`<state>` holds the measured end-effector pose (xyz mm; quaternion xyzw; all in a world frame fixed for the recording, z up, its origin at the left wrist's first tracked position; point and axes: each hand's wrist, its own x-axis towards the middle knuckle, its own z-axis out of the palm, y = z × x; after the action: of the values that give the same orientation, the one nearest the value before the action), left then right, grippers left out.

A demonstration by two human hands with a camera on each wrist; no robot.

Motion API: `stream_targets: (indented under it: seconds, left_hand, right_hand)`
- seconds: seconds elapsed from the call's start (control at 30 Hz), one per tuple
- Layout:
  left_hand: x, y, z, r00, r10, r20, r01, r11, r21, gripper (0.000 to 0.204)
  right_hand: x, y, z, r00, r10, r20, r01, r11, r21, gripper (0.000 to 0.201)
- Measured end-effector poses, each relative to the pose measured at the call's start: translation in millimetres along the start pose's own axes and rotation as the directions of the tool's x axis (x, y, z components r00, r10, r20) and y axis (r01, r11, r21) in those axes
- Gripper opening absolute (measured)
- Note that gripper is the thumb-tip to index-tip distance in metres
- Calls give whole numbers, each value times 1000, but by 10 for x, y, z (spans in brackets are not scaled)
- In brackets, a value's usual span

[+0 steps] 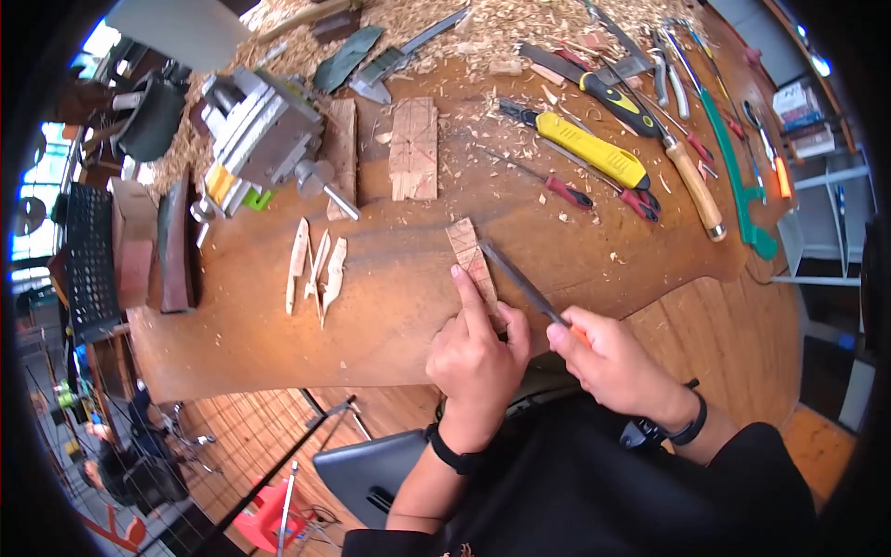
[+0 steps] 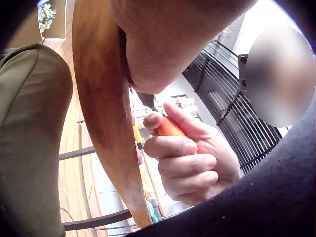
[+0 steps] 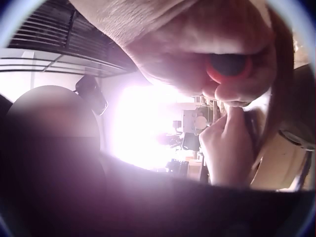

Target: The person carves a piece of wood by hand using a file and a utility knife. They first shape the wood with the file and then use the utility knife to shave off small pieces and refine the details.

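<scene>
In the head view a flat strip of wood (image 1: 471, 255) with pencil and red marks lies at the table's front edge. My left hand (image 1: 476, 357) holds its near end, index finger stretched along one side and thumb on the other. My right hand (image 1: 617, 362) grips the orange handle of a dark file (image 1: 522, 286), whose tip is right at the strip's right edge. Curled fingers wrap that orange handle (image 2: 170, 127) in the left wrist view. From the right wrist, the round handle end (image 3: 229, 67) shows within the fist, with my left hand (image 3: 229, 148) beyond.
Several thin carved wood pieces (image 1: 298, 266) lie left of the hands. Behind them stand a metal vise (image 1: 269, 139) and a marked wood block (image 1: 414, 153). A yellow utility knife (image 1: 594, 148), screwdrivers (image 1: 568, 193) and a green tool (image 1: 733, 176) lie right; shavings (image 1: 520, 32) cover the back.
</scene>
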<state>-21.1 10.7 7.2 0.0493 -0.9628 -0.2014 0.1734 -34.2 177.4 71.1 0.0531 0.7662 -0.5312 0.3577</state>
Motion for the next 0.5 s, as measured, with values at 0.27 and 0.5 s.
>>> stream_targets:
  seconds: [0.27,0.5]
  left_hand:
    - [-16,-65,40,998,62,-5,-63,997,-47,72]
    - [-58,-69,39,999,43,10,-43,999,-25,76]
  right_hand:
    - [3,-84,162,971,-209,-118,169,945,-279,29]
    - [56,11,269,955,-255,-153,193,922,-335,30]
